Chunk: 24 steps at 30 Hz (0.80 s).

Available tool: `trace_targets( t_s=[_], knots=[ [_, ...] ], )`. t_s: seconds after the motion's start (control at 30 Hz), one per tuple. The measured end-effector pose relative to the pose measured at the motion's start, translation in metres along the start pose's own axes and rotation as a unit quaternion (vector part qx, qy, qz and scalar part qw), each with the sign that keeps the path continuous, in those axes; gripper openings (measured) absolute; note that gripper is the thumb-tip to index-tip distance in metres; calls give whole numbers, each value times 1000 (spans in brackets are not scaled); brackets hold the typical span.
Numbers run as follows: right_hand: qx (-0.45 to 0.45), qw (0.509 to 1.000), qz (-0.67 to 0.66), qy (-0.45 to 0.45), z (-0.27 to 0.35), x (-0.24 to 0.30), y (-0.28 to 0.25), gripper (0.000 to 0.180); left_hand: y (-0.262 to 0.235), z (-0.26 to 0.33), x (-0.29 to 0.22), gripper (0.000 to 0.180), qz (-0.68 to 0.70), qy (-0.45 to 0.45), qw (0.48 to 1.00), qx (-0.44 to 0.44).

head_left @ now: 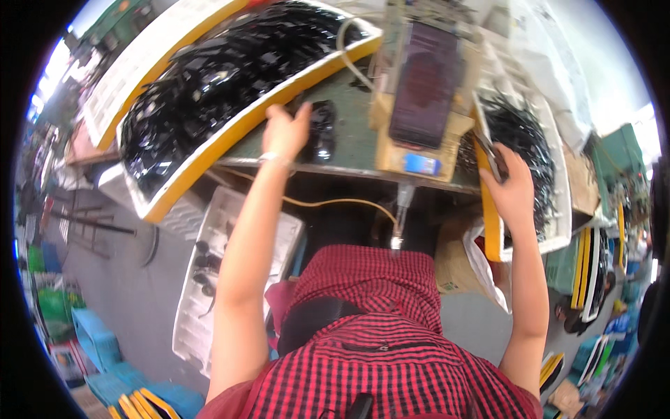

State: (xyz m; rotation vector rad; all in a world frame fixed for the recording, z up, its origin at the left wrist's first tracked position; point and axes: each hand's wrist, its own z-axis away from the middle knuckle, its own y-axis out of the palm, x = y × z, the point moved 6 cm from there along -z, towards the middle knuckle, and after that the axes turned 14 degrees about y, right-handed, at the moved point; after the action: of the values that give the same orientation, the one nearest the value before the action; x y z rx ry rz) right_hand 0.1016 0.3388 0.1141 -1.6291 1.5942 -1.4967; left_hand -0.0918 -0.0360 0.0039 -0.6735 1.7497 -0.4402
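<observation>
My left hand (285, 134) is over the bench beside the yellow edge of a long tray, its thumb and forefinger apart and nothing visible between them. Just right of it, a small pile of glossy black pieces (322, 131) lies on the green bench top (352, 115). The long white tray with a yellow side (230, 134) is heaped with shiny black pieces (230, 66). At the right, my right hand (513, 183) grips a dark elongated piece (497, 165) at the near side of another yellow-edged tray (493, 220), which holds thin black strips (520, 129).
A phone-like dark screen (427, 84) stands on a cardboard-coloured support between the trays. A yellow hose (335, 202) loops under the bench edge. An open white tray (192, 307) with a few dark pieces is low at left; a carton (457, 262) is below the right tray.
</observation>
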Motion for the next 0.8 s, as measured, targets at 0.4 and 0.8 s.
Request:
trace_targets(
  t_s=[0.4,0.8],
  knots=[
    [75,929,-283,227,106,-40,11,56,-141,132,37,12,-6,162,950,-267],
    [106,840,-423,324,84,-29,39,50,-65,253,361,13,-258,-155,954,14]
  ],
)
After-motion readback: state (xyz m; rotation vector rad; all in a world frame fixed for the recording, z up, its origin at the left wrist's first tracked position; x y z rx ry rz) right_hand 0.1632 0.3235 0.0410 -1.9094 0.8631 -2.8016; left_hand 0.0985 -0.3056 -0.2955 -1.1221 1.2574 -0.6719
